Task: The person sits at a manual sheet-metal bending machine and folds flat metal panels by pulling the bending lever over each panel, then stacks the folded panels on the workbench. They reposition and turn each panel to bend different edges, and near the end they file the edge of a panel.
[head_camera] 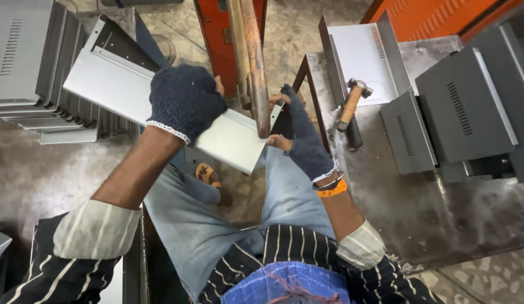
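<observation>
Between two gloved hands, left hand (183, 101) and right hand (304, 138): one metal panel (121, 90)

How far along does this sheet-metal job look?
Done, it seems: folded grey covers rest on the bench beside a hammer. In hand: the gloved left hand and right hand hold a pale metal panel against a rusty lever. Left, perhaps: the stacked panels.

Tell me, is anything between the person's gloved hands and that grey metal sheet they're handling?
Nothing visible. The left hand lies on top of the grey metal sheet, and the right hand grips its other end. Only the rusty lever crosses in front of the sheet, between the hands.
</observation>
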